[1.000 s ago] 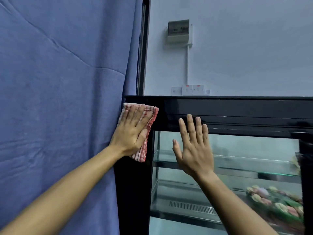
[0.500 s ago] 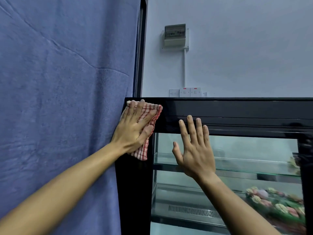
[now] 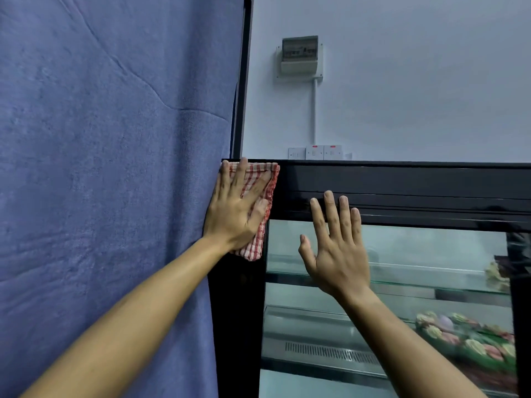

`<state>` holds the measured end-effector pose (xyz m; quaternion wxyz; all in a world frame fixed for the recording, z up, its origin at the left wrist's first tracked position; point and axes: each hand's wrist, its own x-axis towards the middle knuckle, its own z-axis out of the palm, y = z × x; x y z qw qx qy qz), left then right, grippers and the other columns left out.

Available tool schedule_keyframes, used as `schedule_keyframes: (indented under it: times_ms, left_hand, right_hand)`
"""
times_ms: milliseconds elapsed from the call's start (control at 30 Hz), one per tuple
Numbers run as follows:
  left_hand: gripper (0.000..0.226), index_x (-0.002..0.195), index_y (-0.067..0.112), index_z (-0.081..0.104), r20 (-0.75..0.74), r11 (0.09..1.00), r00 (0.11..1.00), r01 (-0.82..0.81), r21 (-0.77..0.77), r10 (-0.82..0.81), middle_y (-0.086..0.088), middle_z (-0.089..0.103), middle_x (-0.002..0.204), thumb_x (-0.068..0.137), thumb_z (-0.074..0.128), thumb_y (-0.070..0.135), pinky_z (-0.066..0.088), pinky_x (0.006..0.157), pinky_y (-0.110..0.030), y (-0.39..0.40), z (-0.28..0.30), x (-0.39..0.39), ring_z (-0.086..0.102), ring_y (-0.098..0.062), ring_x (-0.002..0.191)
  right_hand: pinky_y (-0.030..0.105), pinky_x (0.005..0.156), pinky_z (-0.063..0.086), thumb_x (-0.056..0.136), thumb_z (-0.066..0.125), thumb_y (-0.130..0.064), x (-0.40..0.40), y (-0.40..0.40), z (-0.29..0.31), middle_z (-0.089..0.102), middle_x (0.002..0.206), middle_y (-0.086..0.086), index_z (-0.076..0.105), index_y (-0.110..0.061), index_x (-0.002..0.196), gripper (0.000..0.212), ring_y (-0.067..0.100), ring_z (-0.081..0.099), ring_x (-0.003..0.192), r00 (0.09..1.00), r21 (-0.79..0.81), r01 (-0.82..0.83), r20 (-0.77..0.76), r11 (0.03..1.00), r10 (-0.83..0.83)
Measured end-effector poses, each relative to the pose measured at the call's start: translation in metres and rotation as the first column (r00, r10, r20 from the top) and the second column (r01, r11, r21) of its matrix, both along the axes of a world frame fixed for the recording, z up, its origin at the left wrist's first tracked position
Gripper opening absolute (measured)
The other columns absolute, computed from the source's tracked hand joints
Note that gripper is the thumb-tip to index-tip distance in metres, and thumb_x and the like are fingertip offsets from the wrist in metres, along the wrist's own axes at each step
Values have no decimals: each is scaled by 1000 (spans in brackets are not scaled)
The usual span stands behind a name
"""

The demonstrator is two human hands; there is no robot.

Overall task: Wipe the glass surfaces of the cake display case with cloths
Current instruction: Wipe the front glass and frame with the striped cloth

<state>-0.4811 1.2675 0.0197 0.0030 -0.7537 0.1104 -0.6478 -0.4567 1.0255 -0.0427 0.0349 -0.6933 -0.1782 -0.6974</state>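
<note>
1. Cloth [image 3: 265, 183], checked in red and white, is pressed flat against the upper left corner of the cake display case [image 3: 402, 185] by the left hand [image 3: 234, 214].
2. The left fingers [image 3: 240, 175] are held straight and spread over the cloth, with the thumb laid on its right edge; nothing is pinched.
3. The cloth's top hem is seen just under the case's top edge, and its lower corner hangs below the wrist over the black corner post.
4. The right hand [image 3: 337, 254] is laid flat against the case front, well apart from the cloth.
5. Its fingers [image 3: 332, 209] are straight and slightly spread; the tips lie on the black top frame, while the palm is set against the glass pane [image 3: 431, 248]. No cloth is seen under this hand.
6. Behind the glass, a glass shelf [image 3: 431, 271] and, lower right, a decorated cake [image 3: 471, 340] with pink, cream and green piping are seen.
7. A blue curtain [image 3: 100, 168] is hung just beside the case on the left, touching its side.
8. On the pale wall above the case, a breaker box [image 3: 299, 54] and a row of switches [image 3: 316, 152] are mounted.
</note>
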Motion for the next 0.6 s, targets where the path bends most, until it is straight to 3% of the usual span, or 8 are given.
schedule_keyframes:
  times_ms: [167,367,467,600]
  left_hand:
    - [61,164,40,18,1,999,1000,-6,45,6,-7,-1,175,105,31,49,-1,130,-52,2,-20,-2,-8,-39,160]
    - [63,162,29,32,-34,977,999,49,208,-43,-15,13,173,101,42,42,13,127,-63,24,-122,-7,4,-45,159]
    - [64,162,31,29,-59,976,997,57,209,-46,-14,13,173,100,42,42,12,128,-60,27,-112,-5,4,-44,159]
    - [65,164,34,23,-67,976,998,12,217,3,-12,6,174,102,39,46,8,129,-58,31,-56,-5,-1,-42,160]
  right_hand:
    - [56,128,13,100,41,-46,1,1,-1,13,172,15,23,-14,164,73,37,8,159,1000,0,4,13,1000,-4]
    - [55,128,12,100,44,-45,3,1,0,13,172,15,23,-14,164,74,37,7,159,1000,3,7,16,1000,-7]
    - [55,128,11,100,46,-44,2,1,0,14,172,15,23,-14,164,74,37,8,159,1000,11,10,17,1000,-10]
    - [56,128,13,100,44,-45,2,0,0,14,172,15,24,-14,164,73,37,8,159,1000,8,10,25,1000,-11]
